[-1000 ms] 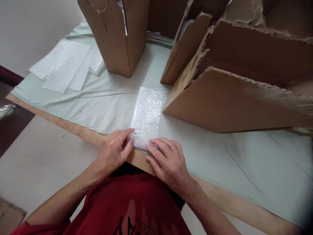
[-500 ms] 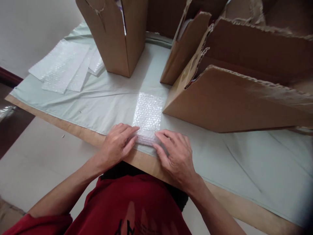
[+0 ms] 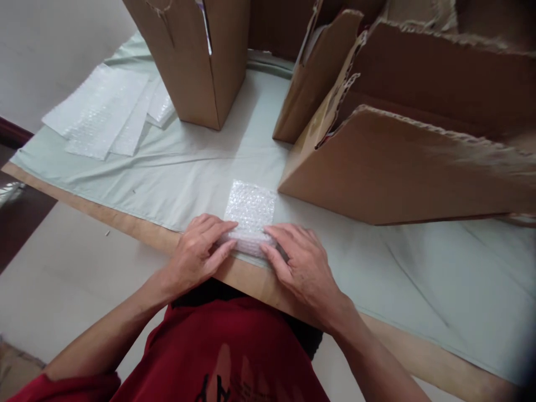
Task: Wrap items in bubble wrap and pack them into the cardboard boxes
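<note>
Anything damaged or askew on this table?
Yes: the large cardboard box at right has a ragged top edge, as if torn or roughly cut. The loose bubble-wrap sheets at far left overlap unevenly. The bubble-wrap piece between the left hand and right hand shows nothing odd.

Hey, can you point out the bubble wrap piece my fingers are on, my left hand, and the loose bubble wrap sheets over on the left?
Bubble wrap piece (image 3: 250, 205): head view, on its flat far part.
Left hand (image 3: 197, 247): head view, on its back.
Loose bubble wrap sheets (image 3: 100, 111): head view, mid-pile.
</note>
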Demonstrator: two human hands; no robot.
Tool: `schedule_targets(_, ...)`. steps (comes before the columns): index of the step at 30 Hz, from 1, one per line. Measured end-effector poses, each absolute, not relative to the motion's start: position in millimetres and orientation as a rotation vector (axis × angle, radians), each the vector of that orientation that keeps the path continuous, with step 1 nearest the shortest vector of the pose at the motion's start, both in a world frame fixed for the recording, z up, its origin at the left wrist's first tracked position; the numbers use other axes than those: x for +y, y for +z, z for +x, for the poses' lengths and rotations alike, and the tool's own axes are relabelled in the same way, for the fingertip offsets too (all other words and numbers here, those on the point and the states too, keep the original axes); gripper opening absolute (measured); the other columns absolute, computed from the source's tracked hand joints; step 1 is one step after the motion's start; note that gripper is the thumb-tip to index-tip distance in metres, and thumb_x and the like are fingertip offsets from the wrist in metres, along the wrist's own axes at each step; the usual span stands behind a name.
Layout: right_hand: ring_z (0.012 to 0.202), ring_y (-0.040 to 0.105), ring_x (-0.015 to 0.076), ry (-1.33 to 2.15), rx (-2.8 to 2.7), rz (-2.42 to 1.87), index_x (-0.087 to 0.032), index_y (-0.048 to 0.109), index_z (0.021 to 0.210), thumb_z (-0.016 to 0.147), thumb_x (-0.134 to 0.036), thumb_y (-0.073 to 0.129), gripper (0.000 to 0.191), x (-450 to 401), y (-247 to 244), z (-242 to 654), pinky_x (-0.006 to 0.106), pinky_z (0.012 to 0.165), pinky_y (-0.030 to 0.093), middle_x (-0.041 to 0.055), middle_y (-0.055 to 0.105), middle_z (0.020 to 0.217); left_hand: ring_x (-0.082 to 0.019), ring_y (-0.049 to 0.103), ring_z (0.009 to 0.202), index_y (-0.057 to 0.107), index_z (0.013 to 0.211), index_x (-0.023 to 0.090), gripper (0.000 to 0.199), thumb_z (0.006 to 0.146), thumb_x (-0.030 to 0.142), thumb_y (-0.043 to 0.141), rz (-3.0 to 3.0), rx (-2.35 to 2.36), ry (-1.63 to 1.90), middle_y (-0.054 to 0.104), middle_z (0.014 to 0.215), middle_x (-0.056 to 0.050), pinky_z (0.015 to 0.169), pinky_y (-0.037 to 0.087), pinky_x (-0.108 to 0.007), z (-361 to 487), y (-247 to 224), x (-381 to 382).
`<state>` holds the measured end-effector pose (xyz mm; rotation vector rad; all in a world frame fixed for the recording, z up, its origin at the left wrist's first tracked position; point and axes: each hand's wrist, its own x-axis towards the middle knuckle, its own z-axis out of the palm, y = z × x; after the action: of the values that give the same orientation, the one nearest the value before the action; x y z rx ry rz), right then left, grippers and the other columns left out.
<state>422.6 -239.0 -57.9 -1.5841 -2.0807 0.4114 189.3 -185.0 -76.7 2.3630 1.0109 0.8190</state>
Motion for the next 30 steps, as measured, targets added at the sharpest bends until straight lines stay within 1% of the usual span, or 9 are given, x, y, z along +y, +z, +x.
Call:
schedule_targets(2, 0.099, 0.065, 0.0268, 0.178, -2.066, -1.585, -0.018, 0.066, 0.123, 0.104, -0.032, 0.054, 0.027, -239.1, -61.2, 420.1, 0.042, 0.084, 0.046, 0.0119, 0.073, 0.115, -0.023, 0.065, 0.094, 0.065, 0.122, 0.019, 0.024, 0.099, 0.023, 0.06, 2.381, 1.127, 0.863, 0.07, 0.102, -0.008, 0.085, 0.055, -0.04, 195.8, -82.5, -174.1)
schedule_targets(5, 0.11, 0.062, 0.0298, 0.106, -2.192, -1.511, -0.02, 0.065, 0.125, 0.101, -0.028, 0.06, 0.026, -236.2, -64.4, 415.6, 0.045, 0.092, 0.044, 0.0132, 0.07, 0.124, -0.025, 0.065, 0.103, 0.065, 0.124, 0.019, 0.026, 0.099, 0.023, 0.059, 2.397, 1.222, 0.918, 0.067, 0.114, -0.011, 0.09, 0.056, -0.043, 203.6, -87.3, -164.3)
schedule_targets(7, 0.113, 0.062, 0.0304, 0.155, -2.271, -1.484, -0.019, 0.065, 0.123, 0.1, -0.022, 0.059, 0.024, -233.6, -63.3, 414.9, 0.046, 0.095, 0.043, 0.0129, 0.071, 0.124, -0.026, 0.064, 0.107, 0.065, 0.124, 0.019, 0.026, 0.099, 0.023, 0.06, 2.406, 1.192, 0.953, 0.066, 0.117, -0.012, 0.093, 0.056, -0.045, 203.8, -85.2, -167.4)
schedule_targets(9, 0.105, 0.065, 0.0269, 0.272, -2.253, -1.466, -0.019, 0.066, 0.121, 0.101, -0.019, 0.056, 0.022, -232.5, -59.6, 417.3, 0.043, 0.093, 0.044, 0.0102, 0.075, 0.116, -0.027, 0.063, 0.11, 0.063, 0.125, 0.019, 0.028, 0.097, 0.024, 0.064, 2.415, 1.116, 0.949, 0.065, 0.119, -0.013, 0.095, 0.054, -0.046, 199.7, -79.7, -176.9)
schedule_targets(14, 0.094, 0.067, 0.0213, 0.626, -2.126, -1.494, -0.021, 0.065, 0.127, 0.104, -0.025, 0.054, 0.025, -237.8, -52.1, 426.3, 0.038, 0.089, 0.047, 0.0037, 0.078, 0.107, -0.025, 0.065, 0.104, 0.059, 0.129, 0.019, 0.03, 0.098, 0.02, 0.061, 2.403, 0.984, 0.818, 0.07, 0.107, -0.01, 0.094, 0.052, -0.044, 191.3, -71.4, -192.4)
schedule_targets(19, 0.097, 0.064, 0.0275, 0.156, -2.142, -1.558, -0.016, 0.067, 0.123, 0.104, -0.032, 0.053, 0.028, -240.4, -58.7, 415.6, 0.042, 0.084, 0.044, 0.013, 0.072, 0.114, -0.029, 0.065, 0.104, 0.061, 0.129, 0.015, 0.035, 0.097, 0.03, 0.063, 2.416, 1.27, 0.832, 0.068, 0.115, -0.014, 0.091, 0.055, -0.046, 203.7, -81.3, -173.8)
schedule_targets(23, 0.095, 0.064, 0.0279, 0.14, -2.247, -1.501, -0.016, 0.069, 0.115, 0.101, -0.026, 0.059, 0.021, -235.0, -63.3, 408.9, 0.043, 0.083, 0.045, 0.0117, 0.074, 0.111, -0.023, 0.066, 0.096, 0.062, 0.131, 0.018, 0.039, 0.095, 0.032, 0.065, 2.208, 1.372, 0.923, 0.067, 0.11, -0.01, 0.087, 0.057, -0.04, 202.9, -79.0, -175.8)
schedule_targets(26, 0.095, 0.067, 0.025, 0.334, -1.935, -1.567, -0.018, 0.069, 0.113, 0.1, -0.024, 0.06, 0.017, -230.9, -63.7, 413.3, 0.04, 0.085, 0.048, 0.0082, 0.077, 0.109, -0.02, 0.067, 0.095, 0.06, 0.134, 0.02, 0.042, 0.094, 0.033, 0.067, 1.799, 1.409, 0.994, 0.069, 0.111, -0.007, 0.087, 0.058, -0.035, 198.8, -69.5, -194.6)
schedule_targets(30, 0.092, 0.07, 0.0198, 0.894, -1.375, -1.544, -0.024, 0.067, 0.114, 0.096, -0.031, 0.065, 0.02, -236.9, -61.4, 412.7, 0.032, 0.081, 0.054, 0.0024, 0.076, 0.103, -0.023, 0.069, 0.111, 0.064, 0.129, 0.019, 0.035, 0.099, 0.037, 0.061, 1.395, 1.195, 0.84, 0.072, 0.122, -0.01, 0.099, 0.055, -0.038, 213.4, -57.4, -218.3)
